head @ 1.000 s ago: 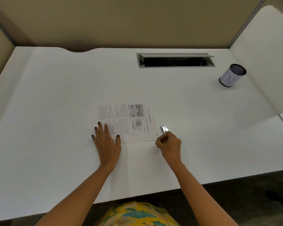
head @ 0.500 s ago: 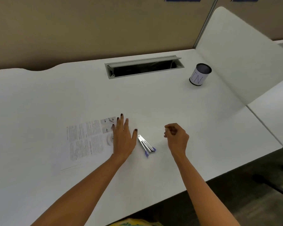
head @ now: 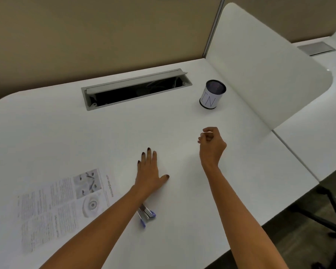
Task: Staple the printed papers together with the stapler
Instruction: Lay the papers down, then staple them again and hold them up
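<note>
White counter (head: 163, 123): papers (head: 62, 208) lie flat near the front edge; stapler (head: 146, 214) just right of them, half under the left forearm. Left hand (head: 150, 171) flat, fingers released; right hand (head: 211, 144) clenched, looks empty. Paper's probably floppy, pin near a corner. Stapler's likely light and rigid, grip mid-body.

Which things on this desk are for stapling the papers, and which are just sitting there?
For the job:
printed papers, lying flat
stapler, lying to the right of them, not held

Just sitting there:
cup marked IN
open cable hatch
</note>
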